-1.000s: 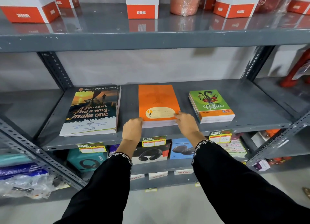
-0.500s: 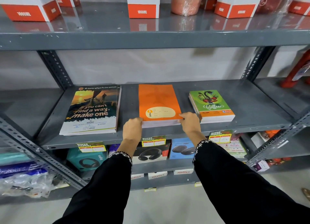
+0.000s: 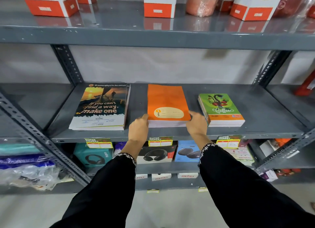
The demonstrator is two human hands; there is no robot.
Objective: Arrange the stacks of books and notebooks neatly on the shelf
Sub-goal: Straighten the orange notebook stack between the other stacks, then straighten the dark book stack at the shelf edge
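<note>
The dark sunset-cover book stack (image 3: 100,106) at nine o'clock read "If you can't find a way, make one". The orange notebook stack (image 3: 167,103) bore "youva"; the green notebook stack (image 3: 221,108) at three o'clock, "Coffee". Yellow shelf-edge price tags (image 3: 160,141) read "SUPER MARKET".

above the fingers stand white and orange boxes (image 3: 159,5) and a wrapped pink item (image 3: 201,3). below the fingers sit yellow price tags (image 3: 160,141) and headphone boxes (image 3: 154,155) (one teal (image 3: 93,155), one blue (image 3: 187,151)).

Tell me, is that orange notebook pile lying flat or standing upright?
Lying flat: the orange notebook pile rests cover-up on the shelf, with its page edges facing forward.
</note>
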